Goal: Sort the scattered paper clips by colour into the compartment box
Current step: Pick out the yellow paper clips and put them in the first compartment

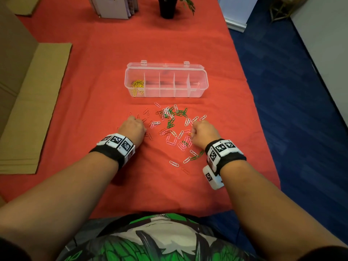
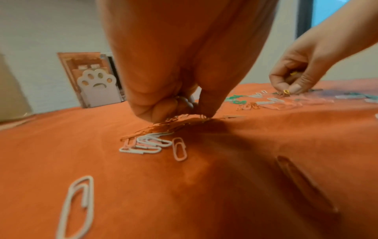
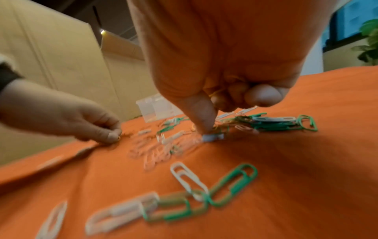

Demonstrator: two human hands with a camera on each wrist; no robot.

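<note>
The clear compartment box [image 1: 165, 80] stands open at mid-table, with yellow clips [image 1: 137, 85] in its leftmost compartment. Green, white, pink and red paper clips [image 1: 171, 117] lie scattered on the red cloth in front of it. My left hand [image 1: 134, 121] is curled knuckles-up at the left edge of the scatter; its fingertips [image 2: 204, 111] pinch red clips [image 2: 163, 126] against the cloth. My right hand [image 1: 195, 129] is curled at the right side of the scatter. It pinches a yellow clip [image 2: 286, 91] against the cloth, and more yellow wire [image 3: 216, 93] shows inside its palm.
Flat cardboard sheets [image 1: 35, 102] lie at the table's left. A card holder [image 1: 114, 6] and a dark plant pot [image 1: 167, 6] stand at the far edge. The table's right edge [image 1: 250, 91] drops to blue carpet. Loose white and green clips [image 1: 190, 159] lie near my right wrist.
</note>
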